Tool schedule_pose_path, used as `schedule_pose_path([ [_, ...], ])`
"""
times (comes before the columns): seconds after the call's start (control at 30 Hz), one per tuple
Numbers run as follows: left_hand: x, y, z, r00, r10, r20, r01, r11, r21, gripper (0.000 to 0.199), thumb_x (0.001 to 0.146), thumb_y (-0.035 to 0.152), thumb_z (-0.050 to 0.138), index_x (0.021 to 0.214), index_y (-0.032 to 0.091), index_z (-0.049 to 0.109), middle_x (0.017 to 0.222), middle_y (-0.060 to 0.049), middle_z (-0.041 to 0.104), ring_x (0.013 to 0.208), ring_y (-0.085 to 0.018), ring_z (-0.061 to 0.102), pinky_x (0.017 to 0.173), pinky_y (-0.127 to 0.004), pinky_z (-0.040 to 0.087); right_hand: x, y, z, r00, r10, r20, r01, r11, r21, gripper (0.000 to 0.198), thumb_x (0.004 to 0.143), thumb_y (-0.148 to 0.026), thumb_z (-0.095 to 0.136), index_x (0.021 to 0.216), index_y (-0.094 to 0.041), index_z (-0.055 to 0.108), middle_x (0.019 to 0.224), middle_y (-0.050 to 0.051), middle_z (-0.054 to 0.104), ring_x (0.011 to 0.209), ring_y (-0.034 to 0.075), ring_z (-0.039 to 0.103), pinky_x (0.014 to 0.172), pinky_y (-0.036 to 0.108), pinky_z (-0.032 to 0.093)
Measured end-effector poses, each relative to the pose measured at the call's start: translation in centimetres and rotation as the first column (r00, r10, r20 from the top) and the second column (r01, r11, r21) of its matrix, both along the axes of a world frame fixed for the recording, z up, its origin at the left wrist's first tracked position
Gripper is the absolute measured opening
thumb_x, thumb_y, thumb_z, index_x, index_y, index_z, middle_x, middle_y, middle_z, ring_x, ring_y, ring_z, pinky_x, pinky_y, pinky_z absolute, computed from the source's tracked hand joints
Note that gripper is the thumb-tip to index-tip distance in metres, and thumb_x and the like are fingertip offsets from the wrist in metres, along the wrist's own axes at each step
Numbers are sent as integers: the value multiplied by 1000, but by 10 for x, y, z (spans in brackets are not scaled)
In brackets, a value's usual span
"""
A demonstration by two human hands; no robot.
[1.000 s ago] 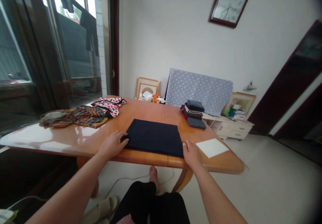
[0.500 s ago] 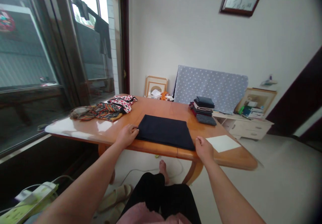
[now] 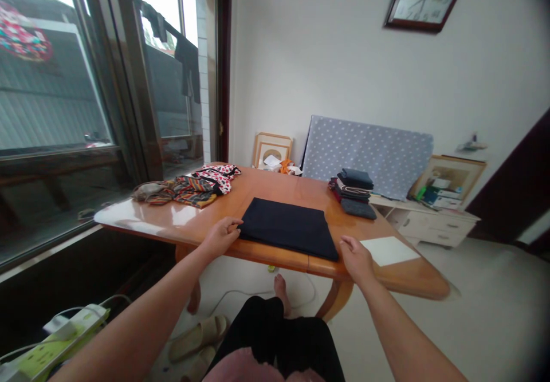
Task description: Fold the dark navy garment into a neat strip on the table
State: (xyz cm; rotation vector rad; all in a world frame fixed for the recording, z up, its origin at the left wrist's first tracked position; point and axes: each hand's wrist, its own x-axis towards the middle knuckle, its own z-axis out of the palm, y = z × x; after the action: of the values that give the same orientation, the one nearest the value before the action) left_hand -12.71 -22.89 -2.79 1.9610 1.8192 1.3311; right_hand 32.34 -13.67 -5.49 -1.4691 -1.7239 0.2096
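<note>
A dark navy folded garment point(image 3: 289, 227) lies flat near the front edge of the wooden table. At its left edge is my left hand point(image 3: 220, 239), with thumb and fingertips slightly apart and close to the fabric; whether they touch it is hard to tell. My right hand point(image 3: 356, 258) is just off the garment's right front corner, fingers loosely bent and nothing visible in them. Beside that hand, a white sheet of paper point(image 3: 391, 251) rests on the table.
Patterned clothes point(image 3: 193, 190) lie loosely on the table's left side. A stack of folded clothes point(image 3: 354, 184) stands at the back right, with a folded grey piece point(image 3: 358, 208) in front. Slippers point(image 3: 198, 336) and a power strip point(image 3: 64, 336) are below at left.
Both hands have loosened at the garment's sides, and the right one has moved slightly away from its corner. The garment lies as before; the view has shifted a little.
</note>
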Motion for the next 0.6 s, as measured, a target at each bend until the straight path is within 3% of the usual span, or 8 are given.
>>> schedule_pose_path([
  [0.1, 3, -6, 4, 985, -77, -153, 85, 996, 42, 29, 85, 29, 55, 110, 20, 67, 109, -6, 70, 106, -23, 63, 98, -39, 48, 1, -8, 6, 996, 65, 63, -67, 997, 35, 39, 89, -42, 46, 113, -20, 67, 111, 8, 71, 105, 24, 64, 94, 37, 48],
  [0.23, 16, -13, 22, 934, -132, -331, 153, 987, 41, 28, 86, 23, 55, 110, 21, 67, 108, -7, 69, 105, -24, 62, 96, -39, 47, -8, -25, 23, 937, 186, 296, -217, 974, 73, 28, 89, -36, 50, 106, -23, 68, 108, 7, 70, 105, 23, 62, 94, 36, 46],
  [0.4, 38, -19, 39, 853, -174, -491, 198, 980, -4, 26, 87, 20, 54, 109, 21, 67, 107, -8, 67, 103, -23, 60, 93, -38, 46, -25, -44, 42, 819, 288, 496, -337, 941, 10, 26, 89, -31, 53, 109, -23, 68, 109, 6, 68, 104, 22, 60, 91, 34, 46],
  [0.6, 61, -19, 42, 799, -225, -558, 233, 971, -59, 27, 86, 20, 54, 109, 22, 68, 104, -8, 65, 101, -24, 59, 92, -36, 45, -35, -52, 53, 696, 350, 627, -371, 923, -104, 29, 91, -30, 53, 115, -22, 67, 111, 8, 67, 106, 22, 59, 93, 32, 43],
])
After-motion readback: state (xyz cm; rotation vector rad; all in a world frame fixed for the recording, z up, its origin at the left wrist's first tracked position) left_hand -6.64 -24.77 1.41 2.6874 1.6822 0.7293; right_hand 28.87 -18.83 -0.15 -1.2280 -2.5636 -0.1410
